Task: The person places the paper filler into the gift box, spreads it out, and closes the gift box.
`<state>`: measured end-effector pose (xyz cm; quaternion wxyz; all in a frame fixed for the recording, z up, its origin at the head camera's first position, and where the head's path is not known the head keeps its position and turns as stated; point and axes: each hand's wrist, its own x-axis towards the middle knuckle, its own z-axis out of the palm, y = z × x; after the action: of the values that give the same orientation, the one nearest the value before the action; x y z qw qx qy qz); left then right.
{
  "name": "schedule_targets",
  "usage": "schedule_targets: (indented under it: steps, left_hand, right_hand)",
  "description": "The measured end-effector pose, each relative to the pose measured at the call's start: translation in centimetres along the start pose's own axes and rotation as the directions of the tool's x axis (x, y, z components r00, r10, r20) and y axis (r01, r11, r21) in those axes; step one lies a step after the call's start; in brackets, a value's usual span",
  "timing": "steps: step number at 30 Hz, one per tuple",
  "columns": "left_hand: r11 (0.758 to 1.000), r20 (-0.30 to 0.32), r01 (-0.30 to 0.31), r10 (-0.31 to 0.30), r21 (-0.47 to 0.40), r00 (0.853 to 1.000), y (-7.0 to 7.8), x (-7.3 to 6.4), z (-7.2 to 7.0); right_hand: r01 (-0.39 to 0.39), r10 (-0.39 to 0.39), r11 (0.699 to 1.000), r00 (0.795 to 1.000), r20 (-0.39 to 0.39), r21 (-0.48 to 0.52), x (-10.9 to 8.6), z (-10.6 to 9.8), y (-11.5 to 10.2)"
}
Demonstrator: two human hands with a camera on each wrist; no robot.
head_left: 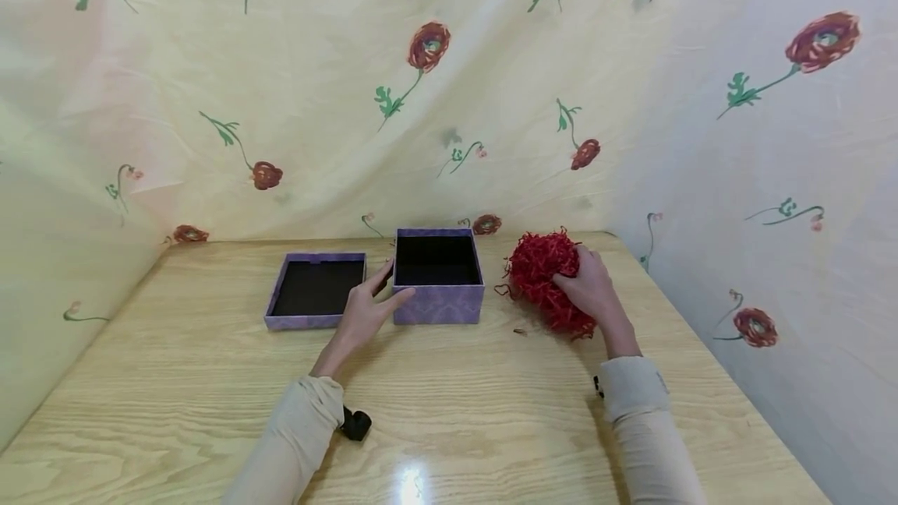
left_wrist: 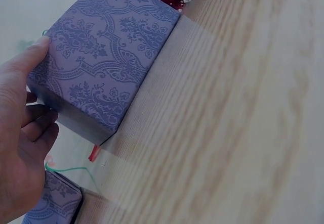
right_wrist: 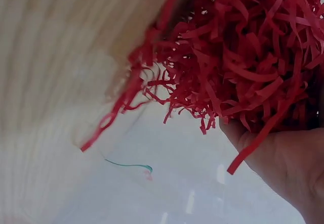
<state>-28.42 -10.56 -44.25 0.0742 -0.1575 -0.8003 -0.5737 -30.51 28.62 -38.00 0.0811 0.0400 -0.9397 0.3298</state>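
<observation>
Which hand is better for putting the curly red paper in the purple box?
Probably the right hand: it grips the red paper. The left hand holds the purple box at its side, so it could steady it.

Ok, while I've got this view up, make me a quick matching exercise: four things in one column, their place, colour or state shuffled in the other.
Things:
1. Box
2. Lid
3. Shredded paper
4. Left hand

Descriptions:
A. Red, tangled heap
B. Touching the box's left side
C. Purple-rimmed and shallow, left of the box
D. Purple and deep, open at the top

Pairs: 1-D, 2-C, 3-A, 4-B
</observation>
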Motion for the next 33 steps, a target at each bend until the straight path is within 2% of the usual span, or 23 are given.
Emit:
schedule_targets:
  steps: [14, 23, 28, 33]
  left_hand:
    - [1.0, -0.004, -0.005, 0.005, -0.001, 1.0, 0.0, 0.0, 0.0]
    - [1.0, 0.0, 0.002, -0.002, 0.002, 1.0, -0.1, 0.0, -0.1]
    - [1.0, 0.0, -0.003, 0.003, 0.001, 1.0, 0.0, 0.0, -0.1]
    - [1.0, 0.003, -0.009, 0.009, -0.004, 1.0, 0.0, 0.0, -0.1]
  right_hand:
    - [0.047, -0.045, 0.997, 0.999, -0.031, 0.062, 0.4, -1.4, -1.9]
    - [0.108, -0.103, 0.991, 0.993, -0.058, 0.078, 1.0, -2.5, -4.0]
    - [0.168, -0.16, 0.981, 0.984, -0.083, 0.102, 1.3, -3.0, -5.2]
    - [0.172, -0.164, 0.98, 0.983, -0.086, 0.099, 1.5, -3.5, -6.7]
